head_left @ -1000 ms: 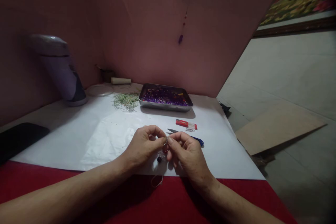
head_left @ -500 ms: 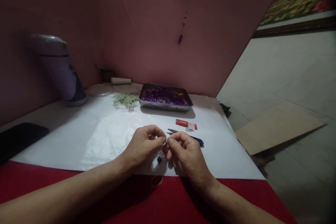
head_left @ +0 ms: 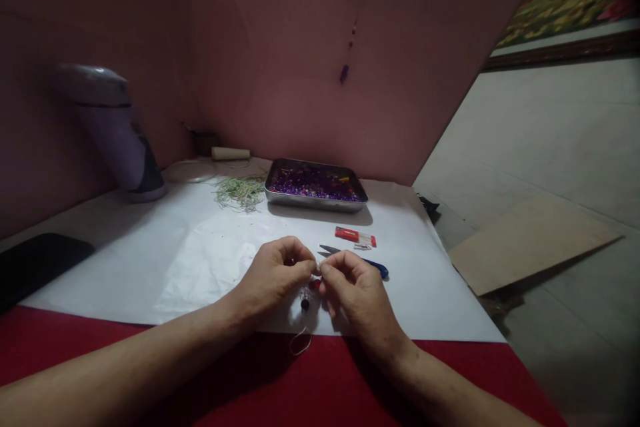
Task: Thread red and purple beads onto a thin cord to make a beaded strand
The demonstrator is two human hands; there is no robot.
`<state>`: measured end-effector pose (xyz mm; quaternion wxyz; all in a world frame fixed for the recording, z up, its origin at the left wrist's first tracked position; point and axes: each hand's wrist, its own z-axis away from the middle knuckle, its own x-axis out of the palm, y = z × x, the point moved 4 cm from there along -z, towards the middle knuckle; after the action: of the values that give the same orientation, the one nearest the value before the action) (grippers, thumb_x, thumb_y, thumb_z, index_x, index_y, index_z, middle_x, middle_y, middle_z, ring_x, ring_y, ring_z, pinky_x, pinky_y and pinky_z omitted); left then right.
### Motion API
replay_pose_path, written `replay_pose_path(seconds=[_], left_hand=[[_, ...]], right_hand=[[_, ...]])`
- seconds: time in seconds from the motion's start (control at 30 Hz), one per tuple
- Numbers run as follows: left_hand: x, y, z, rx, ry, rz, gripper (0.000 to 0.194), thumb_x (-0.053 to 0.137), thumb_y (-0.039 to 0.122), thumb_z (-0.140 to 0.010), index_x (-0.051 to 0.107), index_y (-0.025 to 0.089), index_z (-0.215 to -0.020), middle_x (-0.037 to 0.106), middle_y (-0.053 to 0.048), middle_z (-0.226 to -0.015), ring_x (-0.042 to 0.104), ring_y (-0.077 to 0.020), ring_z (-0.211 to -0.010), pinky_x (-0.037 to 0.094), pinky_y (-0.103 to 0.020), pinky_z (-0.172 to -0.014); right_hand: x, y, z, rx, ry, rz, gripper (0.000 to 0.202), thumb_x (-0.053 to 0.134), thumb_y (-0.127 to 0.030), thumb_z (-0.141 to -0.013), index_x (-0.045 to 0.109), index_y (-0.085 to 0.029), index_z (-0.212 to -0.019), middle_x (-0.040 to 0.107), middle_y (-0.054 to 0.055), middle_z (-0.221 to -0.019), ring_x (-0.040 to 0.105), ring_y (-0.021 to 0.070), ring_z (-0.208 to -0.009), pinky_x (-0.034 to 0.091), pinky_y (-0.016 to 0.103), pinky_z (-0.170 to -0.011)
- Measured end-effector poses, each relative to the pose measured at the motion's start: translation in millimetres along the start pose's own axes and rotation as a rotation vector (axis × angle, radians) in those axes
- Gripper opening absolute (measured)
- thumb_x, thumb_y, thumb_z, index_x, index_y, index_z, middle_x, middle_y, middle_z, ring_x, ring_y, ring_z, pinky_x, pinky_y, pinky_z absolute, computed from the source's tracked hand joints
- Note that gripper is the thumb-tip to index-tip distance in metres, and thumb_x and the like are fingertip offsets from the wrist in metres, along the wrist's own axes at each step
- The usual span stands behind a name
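My left hand (head_left: 275, 273) and my right hand (head_left: 356, 290) meet over the front of the white paper, thumb and forefinger pinched on each. Between their fingertips they hold a beaded string (head_left: 305, 305); clear beads, a red one and a dark round bead dangle below. A thin thread loop (head_left: 300, 352) hangs under it, over the red cloth. The exact spot that each pinch grips is too small to make out. Just beyond my right hand lie dark-bladed scissors (head_left: 382, 270) with a blue handle, partly hidden by that hand.
A metal tray (head_left: 315, 203) of purple beads stands at the back, beside tangled green thread (head_left: 240, 193) and a pale spool (head_left: 231, 154). A red needle pack (head_left: 346, 234) lies in front. Leftward are a purple bottle (head_left: 113, 140) and a flat black object (head_left: 45, 263).
The hands stay pinched in nearly the same place. The red bead shows more plainly between them, and the dark bead and thread loop have swung slightly right.
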<state>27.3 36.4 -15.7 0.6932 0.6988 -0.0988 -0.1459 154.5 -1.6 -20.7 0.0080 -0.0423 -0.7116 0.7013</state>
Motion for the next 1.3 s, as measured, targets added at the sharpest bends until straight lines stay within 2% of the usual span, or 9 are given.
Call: replay_pose_path(seconds=[0.57, 1.03, 1.3], left_hand=[[-0.9, -0.3, -1.3, 0.017, 0.037, -0.022, 0.005, 0.059, 0.019, -0.066, 0.055, 0.016, -0.066, 0.061, 0.0, -0.059, 0.056, -0.0125, -0.054, 0.042, -0.025, -0.054], [1.8, 2.9, 0.6, -0.031, -0.005, 0.245, 0.018, 0.067, 0.016, -0.059, 0.057, 0.015, -0.073, 0.06, 0.003, -0.063, 0.056, -0.0101, -0.054, 0.044, -0.025, -0.056], [-0.4, 2.7, 0.8, -0.043, -0.011, 0.213, 0.014, 0.067, 0.017, -0.062, 0.059, 0.014, -0.073, 0.061, 0.001, -0.065, 0.057, -0.0116, -0.057, 0.045, -0.027, -0.06]], right_hand=[[1.9, -1.4, 2.1, 0.018, 0.008, 0.0, 0.016, 0.056, -0.031, -0.079, 0.05, -0.018, -0.072, 0.052, -0.006, -0.049, 0.043, 0.0065, -0.034, 0.033, 0.018, -0.034], [1.6, 1.9, -0.3, 0.002, -0.003, -0.017, 0.016, 0.056, -0.03, -0.08, 0.05, -0.018, -0.072, 0.053, -0.006, -0.048, 0.044, 0.0069, -0.033, 0.033, 0.018, -0.034], [1.7, 0.1, 0.2, -0.004, -0.01, -0.005, 0.017, 0.055, -0.03, -0.082, 0.049, -0.018, -0.073, 0.053, -0.006, -0.048, 0.044, 0.0063, -0.034, 0.033, 0.017, -0.034]])
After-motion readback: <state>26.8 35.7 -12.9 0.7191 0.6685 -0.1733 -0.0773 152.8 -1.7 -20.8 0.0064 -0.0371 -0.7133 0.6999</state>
